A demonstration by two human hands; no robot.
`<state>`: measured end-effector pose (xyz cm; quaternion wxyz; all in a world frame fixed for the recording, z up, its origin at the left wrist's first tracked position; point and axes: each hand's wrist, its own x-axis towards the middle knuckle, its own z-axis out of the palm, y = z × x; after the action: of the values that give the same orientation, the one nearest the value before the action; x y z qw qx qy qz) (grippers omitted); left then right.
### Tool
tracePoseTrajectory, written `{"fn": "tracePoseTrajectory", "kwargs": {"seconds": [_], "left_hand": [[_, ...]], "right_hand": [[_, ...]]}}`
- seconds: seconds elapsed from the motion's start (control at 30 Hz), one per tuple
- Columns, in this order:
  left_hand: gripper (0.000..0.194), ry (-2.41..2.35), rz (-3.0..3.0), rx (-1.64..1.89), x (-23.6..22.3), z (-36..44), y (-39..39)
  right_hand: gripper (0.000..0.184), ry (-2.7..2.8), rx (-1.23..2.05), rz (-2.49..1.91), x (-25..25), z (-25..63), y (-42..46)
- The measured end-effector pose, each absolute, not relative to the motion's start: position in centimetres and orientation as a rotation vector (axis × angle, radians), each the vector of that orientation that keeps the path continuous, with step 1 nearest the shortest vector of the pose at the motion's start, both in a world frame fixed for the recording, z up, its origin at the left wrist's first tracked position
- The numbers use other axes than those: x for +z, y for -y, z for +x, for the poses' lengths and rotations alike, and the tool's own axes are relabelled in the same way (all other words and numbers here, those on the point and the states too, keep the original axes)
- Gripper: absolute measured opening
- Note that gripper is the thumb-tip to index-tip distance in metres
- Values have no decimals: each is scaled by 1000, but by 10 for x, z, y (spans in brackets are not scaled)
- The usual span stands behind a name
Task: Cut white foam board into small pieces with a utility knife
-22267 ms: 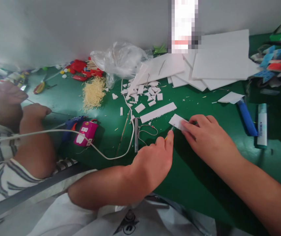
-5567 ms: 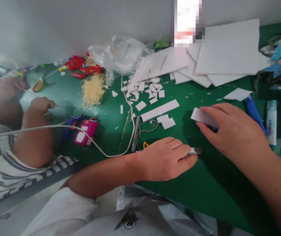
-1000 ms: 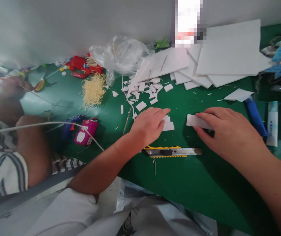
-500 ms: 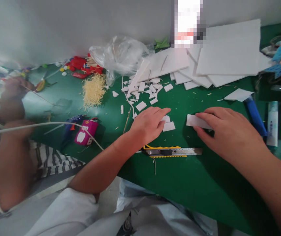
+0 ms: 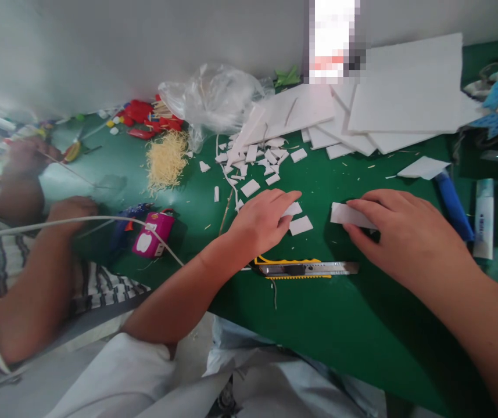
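My left hand (image 5: pixel 262 216) lies low over the table with its index finger stretched out and thumb apart. A small white foam board piece (image 5: pixel 293 209) shows partly between that finger and the thumb; I cannot tell whether it is gripped. Just below, another small white piece (image 5: pixel 301 225) lies flat by the thumb tip. Over on the right, my right hand (image 5: pixel 390 223) pinches a white foam board strip (image 5: pixel 340 213) between thumb and fingers, close to the tabletop. A yellow utility knife (image 5: pixel 305 269) rests in front of both hands, its blade out and pointing right.
White scraps (image 5: pixel 270 159) lie beyond my left hand, before stacked foam boards (image 5: pixel 405 87). A blue tube (image 5: pixel 453 203) and a glue stick (image 5: pixel 484 220) stand right. Leftward are yellow shreds (image 5: pixel 165 159), a magenta box (image 5: pixel 153 233), a cable (image 5: pixel 78 221) and a co-worker's arms (image 5: pixel 35 290).
The lower small piece by my left thumb has turned slightly, its right end tilting up. My hands barely moved. The co-worker's near arm has reached forward onto the table.
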<state>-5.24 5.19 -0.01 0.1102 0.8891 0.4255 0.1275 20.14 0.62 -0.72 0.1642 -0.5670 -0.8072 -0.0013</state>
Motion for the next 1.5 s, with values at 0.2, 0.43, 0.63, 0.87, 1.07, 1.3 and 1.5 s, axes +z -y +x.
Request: {"fn": "tracePoseTrajectory", "kwargs": {"seconds": [0.2,0.43,0.63,0.87,1.07,1.3,1.5], "left_hand": [[35,-1103,2675,558,11,-50,-36],[45,-1162,2694,201,10,-43,-30],[42,-1330,2648,212,5,-36,-46],[22,-1153,2617,415,28,-41,-30],[24,-992,2633,-109,38,-43,5],[8,-1218,2511,100,51,-50,5],[41,-1383,2457,429,51,-61,-3]], "right_hand": [[33,2309,-14,-1611,-9,203,-7],[34,2299,-56,-1616,-7,202,-7],[36,2293,-42,-1630,-3,201,-6],[40,2300,-76,-1646,-2,202,-3],[45,2260,-116,-1716,2,200,-1],[33,2218,-194,-1940,21,211,-3],[17,2304,-108,-1937,13,220,-4]]}}
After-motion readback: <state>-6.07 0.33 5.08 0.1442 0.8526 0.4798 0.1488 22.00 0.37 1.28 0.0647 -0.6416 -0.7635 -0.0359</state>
